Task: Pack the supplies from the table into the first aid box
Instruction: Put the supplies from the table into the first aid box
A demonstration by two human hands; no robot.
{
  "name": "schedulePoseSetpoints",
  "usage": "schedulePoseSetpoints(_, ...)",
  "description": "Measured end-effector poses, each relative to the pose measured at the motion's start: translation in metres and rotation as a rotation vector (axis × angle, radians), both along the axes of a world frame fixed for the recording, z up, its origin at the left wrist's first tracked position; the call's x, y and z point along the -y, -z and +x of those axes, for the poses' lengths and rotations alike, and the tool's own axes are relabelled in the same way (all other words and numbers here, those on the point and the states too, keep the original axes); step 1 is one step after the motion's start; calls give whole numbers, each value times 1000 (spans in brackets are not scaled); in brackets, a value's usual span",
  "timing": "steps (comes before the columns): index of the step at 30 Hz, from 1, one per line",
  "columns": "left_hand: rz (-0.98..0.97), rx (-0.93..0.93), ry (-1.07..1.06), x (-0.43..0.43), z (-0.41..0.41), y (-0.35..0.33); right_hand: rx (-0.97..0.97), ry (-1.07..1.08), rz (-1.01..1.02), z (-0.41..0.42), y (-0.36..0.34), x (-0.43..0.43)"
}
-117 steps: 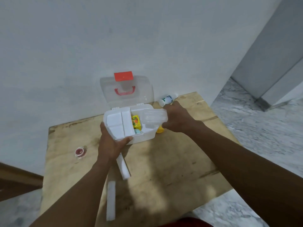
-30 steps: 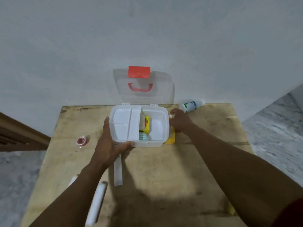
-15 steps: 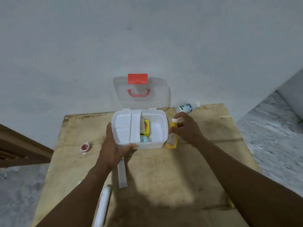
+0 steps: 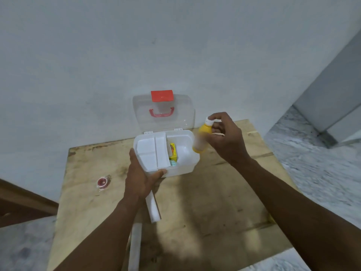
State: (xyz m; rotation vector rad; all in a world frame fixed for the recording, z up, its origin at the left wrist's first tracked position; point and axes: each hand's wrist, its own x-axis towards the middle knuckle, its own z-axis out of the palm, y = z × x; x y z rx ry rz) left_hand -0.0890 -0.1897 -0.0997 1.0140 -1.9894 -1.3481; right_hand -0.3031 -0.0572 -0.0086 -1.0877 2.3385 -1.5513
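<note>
While the left hand (image 4: 139,178) grips the near left corner of the open first aid box (image 4: 187,167) on the wooden table (image 4: 214,208), the right hand (image 4: 224,137) pinches a yellow bottle (image 4: 203,137) (white cap, blurred) at its neck, raised over the box's right rim. Inside: white tray (image 4: 151,151), yellow packet (image 4: 172,151). On table: white rolls (image 4: 153,208), red-centred tape (image 4: 103,181).

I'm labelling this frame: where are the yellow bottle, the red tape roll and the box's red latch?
yellow bottle (image 4: 203,133), head view, on its yellow body.
red tape roll (image 4: 103,181), head view, on its centre.
red latch (image 4: 162,96), head view, on its middle.
</note>
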Motion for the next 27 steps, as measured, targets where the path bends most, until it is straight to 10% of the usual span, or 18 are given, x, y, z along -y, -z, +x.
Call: schedulePoseSetpoints(27,2,-15,11,-5,-5,-14,-405,-261,299,-25,75,56)
